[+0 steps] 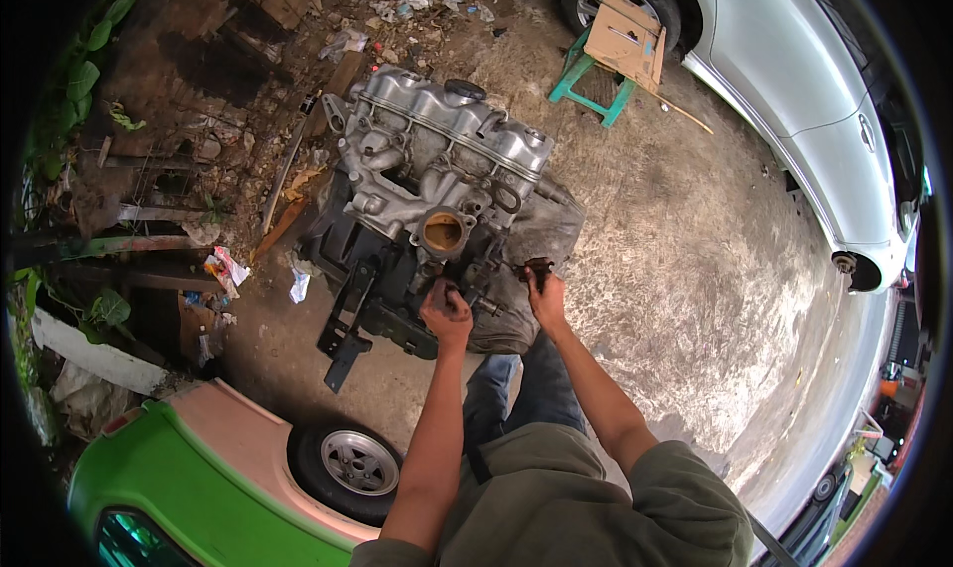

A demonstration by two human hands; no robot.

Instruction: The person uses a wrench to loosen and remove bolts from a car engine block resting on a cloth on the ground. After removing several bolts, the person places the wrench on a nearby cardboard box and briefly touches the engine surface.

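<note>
A grimy metal car engine (442, 160) stands in front of me, with a silver cover along its far side and a round throttle opening (443, 231) on the near side. My left hand (447, 309) is curled at the engine just below that opening; what its fingers hold is hidden. My right hand (546, 294), its fingers blackened, is closed on a small dark part (534, 267) at the engine's near right side. A black metal bracket (342, 347) juts out at the engine's lower left.
A silver car (819, 80) is at the right. Cardboard (620, 41) lies on a green stool (591, 102). Debris and wood planks (283, 219) lie at the left. A green and pink car body (179, 468) with a wheel (352, 463) is at the lower left. Concrete floor (685, 299) surrounds the engine.
</note>
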